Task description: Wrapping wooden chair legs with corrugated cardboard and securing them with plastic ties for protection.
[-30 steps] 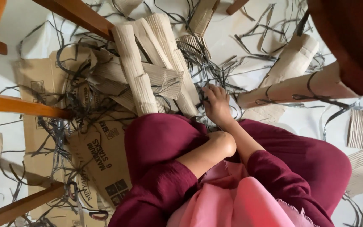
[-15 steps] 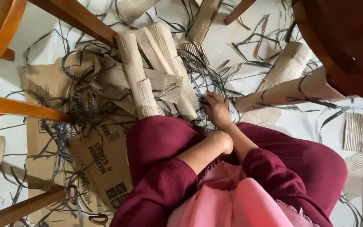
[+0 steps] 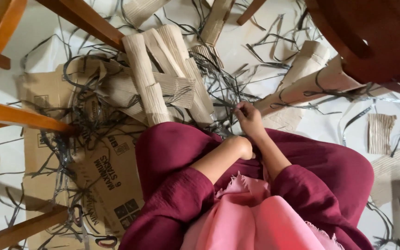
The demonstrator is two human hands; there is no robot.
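Right hand [image 3: 249,119] pinches thin dark strips [image 3: 228,99] on the floor [image 3: 255,51], just beside rolled cardboard pieces [image 3: 163,78]; left hand [image 3: 242,147] tucked behind right wrist, grip cannot tell

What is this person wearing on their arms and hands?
Both arms wear loose, dark maroon sleeves that end around the elbow, leaving the forearms bare. The right hand is bare: no glove, and no ring or bracelet that I can make out. The left hand is hidden behind the right forearm, so nothing can be said of it. A pink cloth with a frayed edge lies over the chest between the sleeves.
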